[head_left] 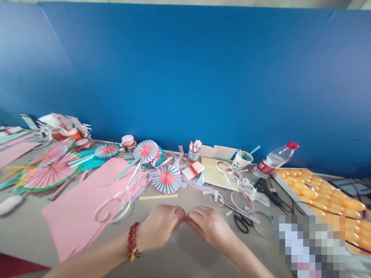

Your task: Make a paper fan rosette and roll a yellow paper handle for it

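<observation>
My left hand (162,226), with a red beaded bracelet (132,241) at its wrist, is closed with the fingertips pinched. My right hand (210,227) is curled in the same way, and the two meet at the fingertips above the grey table (185,256). Whatever lies between the fingers is hidden or too small to see. Just beyond them are a pale yellow paper strip (158,197) and a pleated paper rosette (166,179) in pink and lilac. Black-handled scissors (242,222) lie to the right of my right hand.
Pink paper sheets (87,200) and more pleated rosettes (50,172) spread across the left. To the right are paper coils (242,200), a black glue gun (268,193), a red-capped bottle (275,159) and a tray of orange bumps (315,189). A blue partition (185,77) stands behind.
</observation>
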Available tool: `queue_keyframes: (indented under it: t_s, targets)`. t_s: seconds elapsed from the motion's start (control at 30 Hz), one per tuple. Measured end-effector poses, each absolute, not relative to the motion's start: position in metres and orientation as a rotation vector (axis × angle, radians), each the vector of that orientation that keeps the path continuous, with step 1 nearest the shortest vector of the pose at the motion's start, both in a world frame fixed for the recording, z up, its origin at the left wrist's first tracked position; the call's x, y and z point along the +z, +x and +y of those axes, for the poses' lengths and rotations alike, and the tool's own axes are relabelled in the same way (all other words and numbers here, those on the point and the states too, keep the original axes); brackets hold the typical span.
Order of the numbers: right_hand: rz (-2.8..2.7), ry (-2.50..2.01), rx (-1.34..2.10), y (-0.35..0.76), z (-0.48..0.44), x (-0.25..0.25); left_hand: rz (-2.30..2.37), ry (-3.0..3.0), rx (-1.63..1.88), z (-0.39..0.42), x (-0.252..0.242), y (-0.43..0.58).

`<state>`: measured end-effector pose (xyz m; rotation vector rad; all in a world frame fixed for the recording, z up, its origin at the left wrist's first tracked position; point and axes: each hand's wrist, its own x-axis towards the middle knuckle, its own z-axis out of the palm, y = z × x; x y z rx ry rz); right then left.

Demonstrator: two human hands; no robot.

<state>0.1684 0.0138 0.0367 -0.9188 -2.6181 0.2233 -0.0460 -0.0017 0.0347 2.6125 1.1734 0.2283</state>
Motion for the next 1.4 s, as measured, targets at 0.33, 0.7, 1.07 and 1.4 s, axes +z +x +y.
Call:
queue_keyframes:
  t_s: [0.33,0.7,1.07,1.4]
  targets:
    - [-2.587,-0.897,0.394,0.192,0.000,0.063,1.223,2.607,0.086,-0.028,0.064,-0.092]
    - [-2.542,-0.847,0.446,0.190,-0.014,0.074,1.335,2.604,0.208,-0.041,0.070,-0.123]
    - [-2.464,-0.943,0.583,0.205,-0.012,0.069,1.193,2.672,0.400,-0.037,0.062,-0.138]
    - [-2.070,-1.289,0.938,0.217,0.006,0.022,1.339,2.479,0.303,-0.017,0.034,-0.160]
